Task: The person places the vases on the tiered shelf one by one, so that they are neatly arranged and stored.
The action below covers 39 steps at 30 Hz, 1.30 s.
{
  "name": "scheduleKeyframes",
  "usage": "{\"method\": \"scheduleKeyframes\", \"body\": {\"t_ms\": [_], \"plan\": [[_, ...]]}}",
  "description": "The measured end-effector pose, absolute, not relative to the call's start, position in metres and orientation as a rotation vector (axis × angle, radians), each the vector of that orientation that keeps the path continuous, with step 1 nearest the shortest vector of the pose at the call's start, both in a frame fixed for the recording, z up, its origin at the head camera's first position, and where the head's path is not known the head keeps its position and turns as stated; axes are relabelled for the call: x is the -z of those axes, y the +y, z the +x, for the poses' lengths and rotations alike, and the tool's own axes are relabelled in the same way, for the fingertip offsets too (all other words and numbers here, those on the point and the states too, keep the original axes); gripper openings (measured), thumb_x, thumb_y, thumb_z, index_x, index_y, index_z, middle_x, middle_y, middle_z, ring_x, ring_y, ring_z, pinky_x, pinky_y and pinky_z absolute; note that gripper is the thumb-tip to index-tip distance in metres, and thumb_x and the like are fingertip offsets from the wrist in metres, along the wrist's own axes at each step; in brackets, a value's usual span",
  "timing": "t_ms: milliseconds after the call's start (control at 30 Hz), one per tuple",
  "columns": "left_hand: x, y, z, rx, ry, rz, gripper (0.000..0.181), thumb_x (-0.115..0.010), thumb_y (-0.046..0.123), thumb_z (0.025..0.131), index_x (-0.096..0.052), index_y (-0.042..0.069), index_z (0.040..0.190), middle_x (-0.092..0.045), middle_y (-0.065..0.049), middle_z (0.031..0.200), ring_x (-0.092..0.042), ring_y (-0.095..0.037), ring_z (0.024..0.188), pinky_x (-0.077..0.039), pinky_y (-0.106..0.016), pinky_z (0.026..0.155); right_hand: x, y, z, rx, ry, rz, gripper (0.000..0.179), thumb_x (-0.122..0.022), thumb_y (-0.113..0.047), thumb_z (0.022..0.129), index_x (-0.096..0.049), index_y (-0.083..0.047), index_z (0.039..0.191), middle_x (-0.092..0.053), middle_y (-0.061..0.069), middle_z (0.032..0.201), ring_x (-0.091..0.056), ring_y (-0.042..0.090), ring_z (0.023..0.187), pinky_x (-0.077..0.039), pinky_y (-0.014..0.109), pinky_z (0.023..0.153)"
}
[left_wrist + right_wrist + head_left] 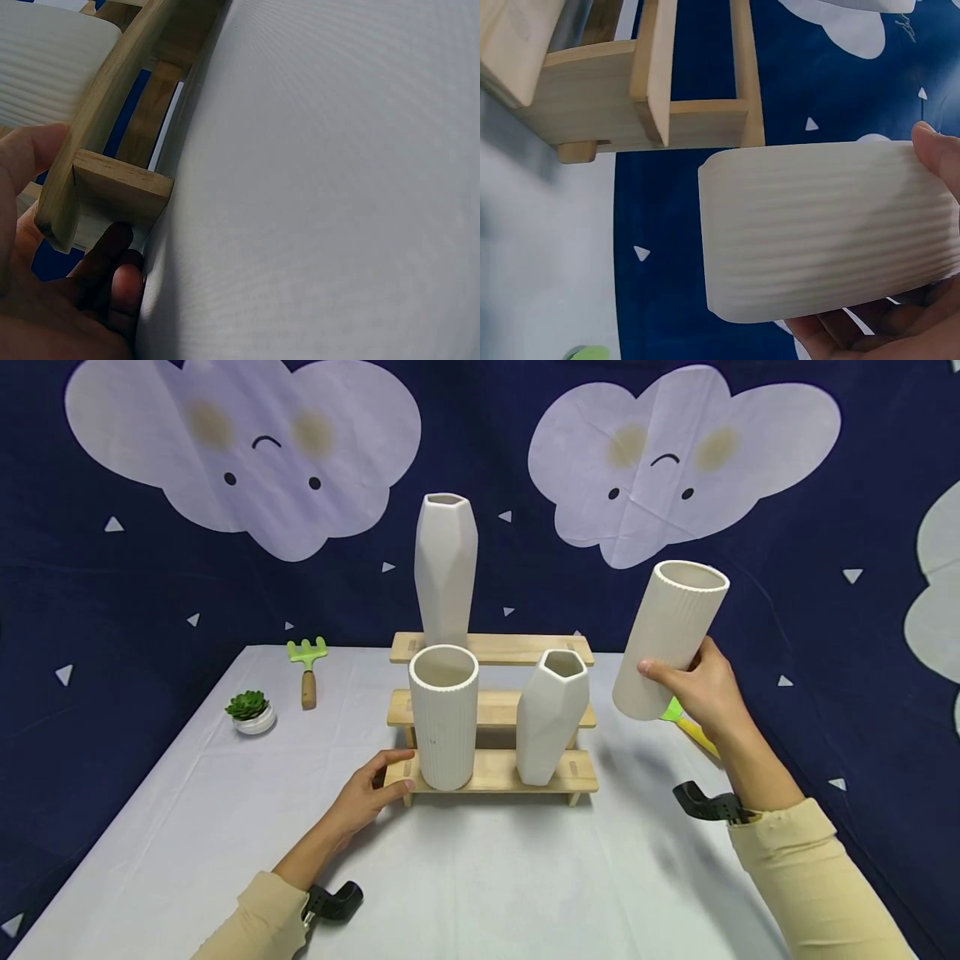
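Note:
My right hand (708, 689) holds a white ribbed cylindrical vase (670, 639) in the air, right of the wooden tiered stand (497, 774). The vase leans with its mouth to the upper right; in the right wrist view, thumb and fingers wrap its sides. My left hand (367, 793) grips the left end of the stand's lowest board, thumb against the board (94, 120) and fingers partly hidden around its end. On that lowest board stand another ribbed vase (445, 727) at left and a faceted vase (553, 718) at right. A tall faceted vase (446, 568) rises from the top board.
At the table's left lie a small potted succulent (251, 713) and a green toy rake (307, 672). Partly behind my right hand is a green-and-yellow tool (693, 731). A navy cloth (480, 410) with clouds hangs behind the white table (480, 877).

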<state>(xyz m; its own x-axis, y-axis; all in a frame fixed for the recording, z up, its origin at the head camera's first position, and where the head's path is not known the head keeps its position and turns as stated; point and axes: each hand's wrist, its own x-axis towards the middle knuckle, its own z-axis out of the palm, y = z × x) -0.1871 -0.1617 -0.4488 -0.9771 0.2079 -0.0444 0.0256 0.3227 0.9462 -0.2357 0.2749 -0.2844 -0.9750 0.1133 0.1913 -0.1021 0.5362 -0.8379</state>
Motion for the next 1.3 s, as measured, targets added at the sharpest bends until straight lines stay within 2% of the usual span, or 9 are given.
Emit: {"method": "scheduleKeyframes", "body": {"t_ms": [533,1300], "plan": [[0.448,-0.161,-0.187,-1.728,2.417,0.203,0.052,-0.067,0.024,0.088,-0.048,0.017,0.135,-0.050,-0.015,0.127,-0.050,-0.020,0.101,-0.042,-0.029,0.081,0.269,0.265,-0.242,-1.417,-2.537,0.034,0.094,-0.074,-0.037,0.080,-0.017,-0.007,0.148,-0.035,0.023,0.146,-0.041,0.043,0.129,-0.033,0.064,0.102],[0.447,-0.161,-0.186,-1.726,2.421,0.204,0.052,-0.067,0.024,0.087,-0.048,0.018,0.135,-0.050,-0.016,0.127,-0.050,-0.021,0.101,-0.042,-0.030,0.081,0.251,0.237,-0.258,-1.510,-2.432,0.123,0.083,-0.076,-0.031,0.078,-0.030,-0.006,0.142,-0.047,0.019,0.135,-0.050,0.033,0.120,-0.040,0.051,0.101]]}}
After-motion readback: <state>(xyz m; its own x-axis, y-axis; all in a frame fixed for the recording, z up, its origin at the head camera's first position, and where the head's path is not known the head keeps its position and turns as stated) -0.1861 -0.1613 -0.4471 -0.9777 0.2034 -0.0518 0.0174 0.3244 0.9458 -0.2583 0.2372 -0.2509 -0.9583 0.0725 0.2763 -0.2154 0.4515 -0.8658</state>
